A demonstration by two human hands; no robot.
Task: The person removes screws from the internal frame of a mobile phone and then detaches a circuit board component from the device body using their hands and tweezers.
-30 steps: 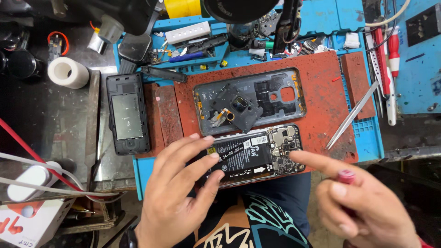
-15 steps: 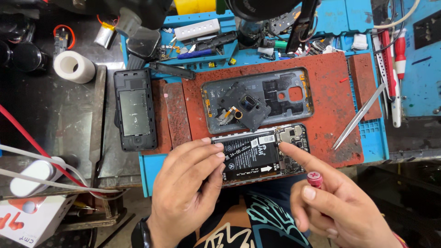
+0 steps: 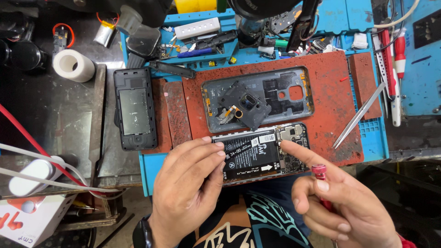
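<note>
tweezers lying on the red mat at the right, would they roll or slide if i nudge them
The tweezers look flat-sided and lie flush on the gritty red mat, so they would probably slide or pivot rather than roll. Being thin bare metal, they are likely stiff and light. The fine tip pointing toward the right hand could snag on the rough surface.

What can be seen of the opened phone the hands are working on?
The opened phone lies flat, back cover off, at the near edge of the red mat. A black battery with a white label fills most of it; bare circuit board and a metal shield show at its right end. The left hand covers its left end, fingertips on the battery. The right hand, gripping a red-capped screwdriver, rests its forefinger on the board.
</note>
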